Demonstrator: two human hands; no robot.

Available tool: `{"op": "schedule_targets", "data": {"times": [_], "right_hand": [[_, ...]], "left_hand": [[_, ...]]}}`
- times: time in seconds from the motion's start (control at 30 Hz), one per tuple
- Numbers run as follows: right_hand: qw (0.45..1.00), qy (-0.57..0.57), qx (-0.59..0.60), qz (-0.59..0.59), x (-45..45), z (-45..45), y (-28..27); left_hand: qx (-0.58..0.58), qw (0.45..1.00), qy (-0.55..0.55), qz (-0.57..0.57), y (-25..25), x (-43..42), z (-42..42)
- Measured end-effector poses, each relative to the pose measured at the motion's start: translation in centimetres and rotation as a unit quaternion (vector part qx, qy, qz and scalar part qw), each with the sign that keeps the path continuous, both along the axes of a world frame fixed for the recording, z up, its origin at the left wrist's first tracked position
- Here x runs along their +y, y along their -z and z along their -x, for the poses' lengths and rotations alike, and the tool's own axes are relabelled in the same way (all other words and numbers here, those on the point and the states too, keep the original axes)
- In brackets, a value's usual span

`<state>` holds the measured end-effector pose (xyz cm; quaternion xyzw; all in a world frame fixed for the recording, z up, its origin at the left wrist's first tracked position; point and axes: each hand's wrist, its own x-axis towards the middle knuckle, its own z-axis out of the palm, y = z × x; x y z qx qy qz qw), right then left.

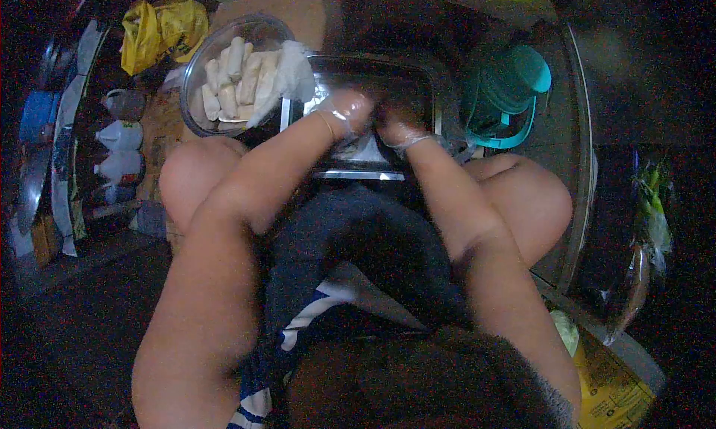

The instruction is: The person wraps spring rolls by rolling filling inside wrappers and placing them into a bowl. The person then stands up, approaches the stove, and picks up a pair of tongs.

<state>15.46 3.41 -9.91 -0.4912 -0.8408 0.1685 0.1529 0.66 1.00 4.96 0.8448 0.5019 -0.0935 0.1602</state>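
Nearest the lap, the metal tray [358,175] sits between the knees; weight on its near rim could, I judge, tilt or slide it. Over it, the left hand [349,110] and right hand [399,127] nearly meet, both in thin clear plastic gloves. Whether their fingers are spread, pressed together or pinching something I cannot tell (blur and shadow swallow the tips). Loose glove film might bunch or slip there. Farther off, the crumpled white sheet [293,74] at the edge of the metal bowl [192,93] could be dragged by the left forearm, disturbing the pale stubby rolls [250,71] inside.

The tray looks rectangular: its near rim bright, the floor pale and shiny beneath the hands, the far end sinking into darkness.
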Motion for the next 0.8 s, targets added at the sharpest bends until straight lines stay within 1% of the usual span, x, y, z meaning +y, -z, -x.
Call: {"op": "schedule_targets", "data": {"times": [0.07,0.17,0.27,0.37,0.43,0.47,0.5,0.57,0.67,0.77,0.8], "right_hand": [[0.999,-0.031,-0.013,0.027,-0.5,-0.2,-1.9],[0.996,-0.063,-0.028,0.050,-0.5,-0.3,-3.3],[0.995,-0.058,-0.034,0.068,-0.5,-0.1,-4.2],[0.994,-0.016,-0.061,0.086,-1.6,0.2,-7.9],[0.992,-0.012,-0.066,0.106,-1.7,0.2,-7.9],[0.991,-0.010,-0.066,0.116,-1.8,0.2,-7.8],[0.991,-0.011,-0.063,0.121,-1.8,0.2,-7.8],[0.989,-0.011,-0.057,0.133,-1.7,0.1,-7.8],[0.989,-0.005,-0.053,0.140,-1.8,0.2,-7.8],[0.988,0.009,-0.041,0.146,-1.6,0.3,-7.7],[0.986,0.011,-0.047,0.159,-1.7,0.3,-8.0]], "left_hand": [[-0.008,0.997,0.002,-0.076,0.4,1.2,0.2],[0.095,0.992,-0.085,-0.023,-3.8,2.5,1.1],[0.082,0.993,-0.087,-0.011,1.2,4.4,5.0],[0.052,0.992,-0.110,0.034,0.1,0.9,4.8],[0.111,0.987,-0.085,0.080,0.9,0.8,4.1],[0.140,0.982,-0.073,0.105,2.0,0.6,3.8],[0.095,0.983,-0.135,0.083,4.8,0.9,4.2],[0.084,0.986,-0.126,0.064,8.0,1.1,5.1],[0.075,0.988,-0.122,0.061,6.9,1.0,4.5],[0.096,0.988,-0.105,0.055,3.5,0.4,3.1],[0.107,0.988,-0.096,0.050,3.0,0.3,2.8]]}}
